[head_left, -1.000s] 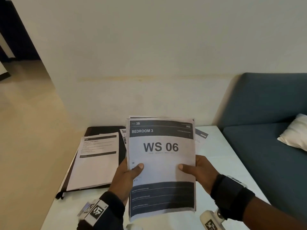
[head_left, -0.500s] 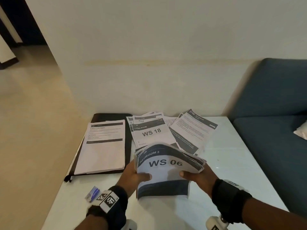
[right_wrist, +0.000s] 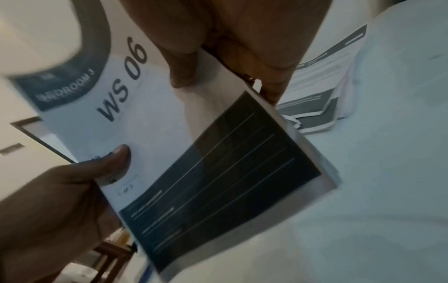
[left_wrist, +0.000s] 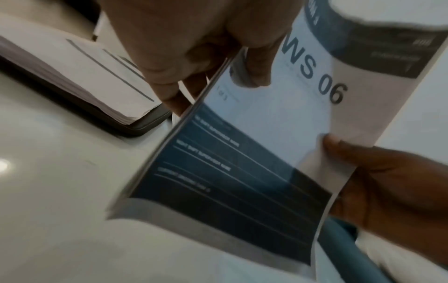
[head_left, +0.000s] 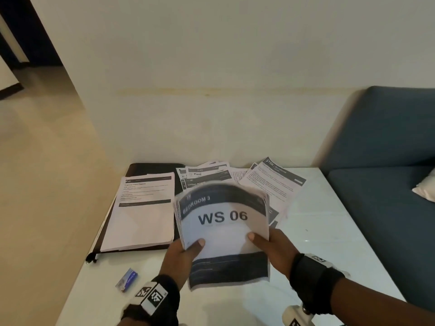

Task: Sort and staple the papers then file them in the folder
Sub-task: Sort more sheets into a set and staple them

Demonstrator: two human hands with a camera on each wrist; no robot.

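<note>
White paper sheaf (head_left: 223,231) pinched between left hand (head_left: 181,260) and right hand (head_left: 277,252).

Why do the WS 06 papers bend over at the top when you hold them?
Probably because they are thin and floppy: the WS 06 papers curl forward above where the left hand and right hand pinch their sides. They look light. The loose sheets could slide apart, since their left edges already fan out.

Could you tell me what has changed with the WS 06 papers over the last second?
The WS 06 papers, held upright before, have tipped down toward the table, their top edge curling over. Left hand and right hand keep the same grip; the folder stayed put.
</note>
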